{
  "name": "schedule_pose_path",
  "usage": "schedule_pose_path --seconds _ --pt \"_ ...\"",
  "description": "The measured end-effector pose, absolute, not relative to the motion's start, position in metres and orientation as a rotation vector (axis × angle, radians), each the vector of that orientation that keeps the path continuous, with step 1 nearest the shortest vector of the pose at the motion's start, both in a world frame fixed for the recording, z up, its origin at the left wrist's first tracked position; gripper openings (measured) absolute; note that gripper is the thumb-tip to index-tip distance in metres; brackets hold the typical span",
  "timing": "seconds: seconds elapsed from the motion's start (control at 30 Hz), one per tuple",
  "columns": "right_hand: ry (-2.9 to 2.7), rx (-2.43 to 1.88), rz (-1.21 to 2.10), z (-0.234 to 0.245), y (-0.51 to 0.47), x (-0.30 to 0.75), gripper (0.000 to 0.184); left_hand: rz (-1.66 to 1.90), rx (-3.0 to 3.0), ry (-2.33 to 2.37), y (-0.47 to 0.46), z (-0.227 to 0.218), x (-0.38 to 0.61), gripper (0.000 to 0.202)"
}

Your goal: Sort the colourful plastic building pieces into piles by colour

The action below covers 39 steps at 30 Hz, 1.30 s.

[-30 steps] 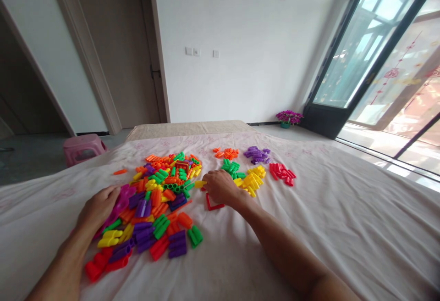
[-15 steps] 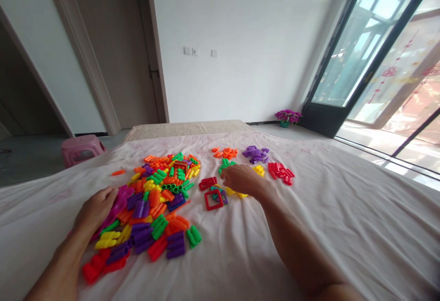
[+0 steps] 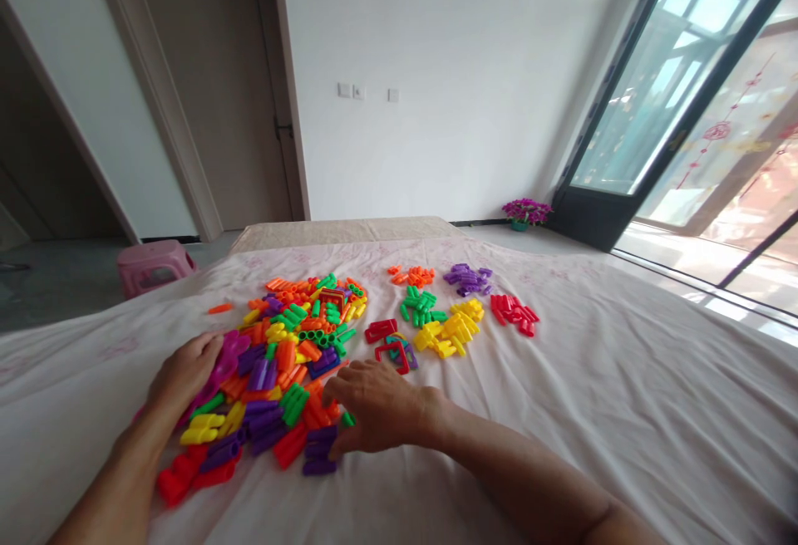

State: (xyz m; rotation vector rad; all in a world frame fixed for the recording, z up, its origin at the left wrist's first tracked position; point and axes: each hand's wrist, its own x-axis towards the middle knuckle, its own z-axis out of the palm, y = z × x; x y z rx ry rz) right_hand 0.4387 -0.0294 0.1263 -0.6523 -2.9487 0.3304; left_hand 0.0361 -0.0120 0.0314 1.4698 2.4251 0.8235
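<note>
A big mixed heap of coloured plastic tube pieces [image 3: 287, 354] lies on the pale bed sheet [image 3: 592, 412]. My left hand [image 3: 184, 375] rests palm down on its left edge, fingers apart over a magenta piece [image 3: 228, 354]. My right hand [image 3: 377, 408] reaches into the heap's near right side, fingers curled over green and purple pieces [image 3: 321, 445]; what they grip is hidden. Beyond lie sorted small piles: orange [image 3: 411, 276], purple [image 3: 466, 278], green [image 3: 419, 302], yellow [image 3: 450, 331], red [image 3: 512, 313]. Red square frames [image 3: 390, 344] lie between heap and piles.
A lone orange piece [image 3: 219, 308] lies apart at the left. A pink stool [image 3: 153, 264] stands on the floor beyond the bed. A flower pot [image 3: 524, 213] sits by the glass door [image 3: 673, 113] at the right. A doorway [image 3: 205, 88] is behind.
My right hand went from the heap's right edge to the yellow pile, then came back to the heap's near right side. The yellow pile shows again. My left hand stayed put.
</note>
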Motion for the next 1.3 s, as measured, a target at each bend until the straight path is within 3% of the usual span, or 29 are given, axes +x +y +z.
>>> schedule_pose_path --seconds 0.17,0.33,0.53,0.7,0.93,1.13,1.3 --pt "-2.948 -0.586 0.171 0.113 -0.039 0.430 0.056 0.832 1.436 2.415 -0.012 0.035 0.045 0.054" --pt "-2.979 -0.596 0.214 0.112 -0.051 0.428 0.058 0.887 1.467 2.364 -0.012 0.040 0.055 0.052" --pt "-2.764 -0.712 0.724 0.108 -0.035 0.430 0.039 0.997 1.383 2.431 -0.018 0.052 0.072 0.050" --pt "-2.238 -1.062 1.109 0.092 -0.001 0.432 0.028 1.384 1.693 2.283 -0.023 0.073 0.109 0.047" --pt "-1.912 -0.862 1.431 0.070 0.019 0.434 0.014 1.153 2.068 1.888 -0.021 0.087 0.166 0.039" --pt "-1.661 -0.838 1.463 0.080 0.047 0.447 0.027 1.190 2.203 1.937 -0.016 0.079 0.151 0.041" --pt "-1.399 -0.924 1.335 0.092 0.082 0.471 0.038 1.115 1.818 2.345 -0.019 0.074 0.094 0.047"
